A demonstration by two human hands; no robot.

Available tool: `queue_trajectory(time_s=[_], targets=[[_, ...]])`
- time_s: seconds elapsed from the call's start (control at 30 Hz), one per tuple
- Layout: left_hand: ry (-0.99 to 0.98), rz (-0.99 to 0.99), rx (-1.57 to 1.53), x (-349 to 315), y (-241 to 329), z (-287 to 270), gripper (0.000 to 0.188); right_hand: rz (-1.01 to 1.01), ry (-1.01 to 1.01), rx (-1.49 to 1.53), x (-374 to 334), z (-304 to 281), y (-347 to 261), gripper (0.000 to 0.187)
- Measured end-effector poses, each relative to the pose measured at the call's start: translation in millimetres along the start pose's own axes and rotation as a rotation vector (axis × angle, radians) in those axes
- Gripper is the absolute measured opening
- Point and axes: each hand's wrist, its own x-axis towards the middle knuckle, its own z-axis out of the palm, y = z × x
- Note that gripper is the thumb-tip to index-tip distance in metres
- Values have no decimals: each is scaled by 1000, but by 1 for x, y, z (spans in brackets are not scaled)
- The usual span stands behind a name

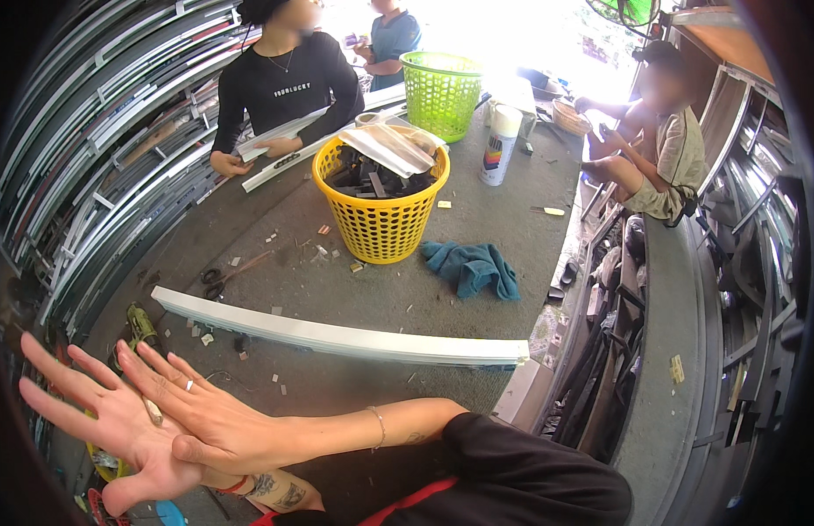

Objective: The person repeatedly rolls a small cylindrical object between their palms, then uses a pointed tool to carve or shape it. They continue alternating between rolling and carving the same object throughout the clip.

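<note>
My left hand (131,438) is at the lower left, palm up, with its fingers and thumb spread. My right hand (210,408), wearing a ring, lies flat across the left palm with its fingers stretched out. Between the two, a small pale tan piece (153,412) shows against the left palm; its kind is too small to make out. Beyond the hands a long white profile strip (337,331) lies across the grey work table (284,272). A green tool-like object (142,324) sits just past my left fingertips, partly hidden.
A yellow basket (372,219) of dark pieces, a teal cloth (473,270), a spray can (502,149) and a green basket (442,96) stand farther off. Scissors (216,282) lie at left. One person (284,96) handles a white strip; another (661,149) sits at right.
</note>
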Motion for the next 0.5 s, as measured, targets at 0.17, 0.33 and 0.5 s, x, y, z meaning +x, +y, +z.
queue_trajectory(time_s=[0.17,0.33,0.5], targets=[[52,-173,693,-34,-9,18,109,-158,230,3,9,-36,-5,92],[-315,-499,404,-77,-22,34,109,-167,518,42,-4,-74,-39,110],[-583,-769,171,-119,-44,51,109,-250,781,43,-12,-117,-49,108]])
